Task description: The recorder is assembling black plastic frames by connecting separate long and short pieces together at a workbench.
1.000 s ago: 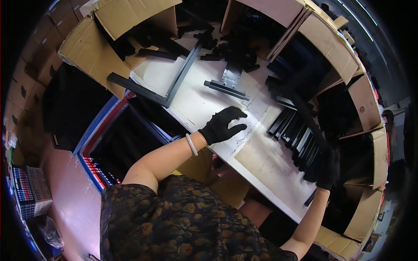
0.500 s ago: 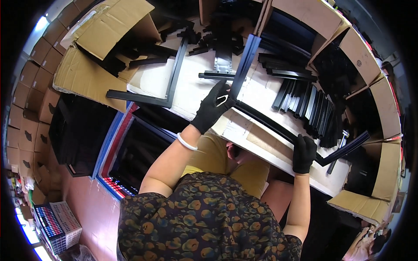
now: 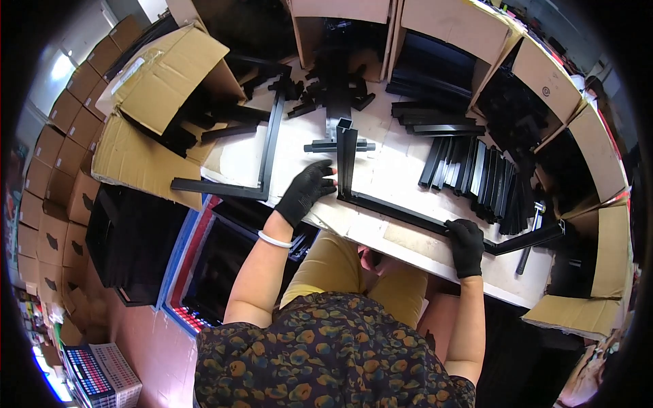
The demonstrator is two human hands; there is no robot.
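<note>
In front of me a black U-shaped frame [image 3: 401,212] made of bars lies along the near edge of the white worktop [image 3: 371,180]. One arm of it rises at its left end, and another slants off to the right. My left hand [image 3: 306,192], in a black glove, is beside the left arm with fingers extended and nothing in them; whether the fingertips touch the bar I cannot tell. Near the right corner my right hand [image 3: 466,247], gloved too, is closed around the long bar. A hammer [image 3: 532,234] lies just beyond that corner.
Another black angled frame [image 3: 270,149] rests at the left. A short black crossbar [image 3: 325,147] sits at the centre back. Short black bars [image 3: 469,166] lie in a row at the right. Open cardboard boxes [image 3: 462,24] ring the worktop, and a large cardboard flap [image 3: 146,156] stands left.
The U-shaped frame has tipped; its left arm has swung left and now stands more upright. My left hand has drawn back from the corner toward the left. My right hand stays on the bar.
</note>
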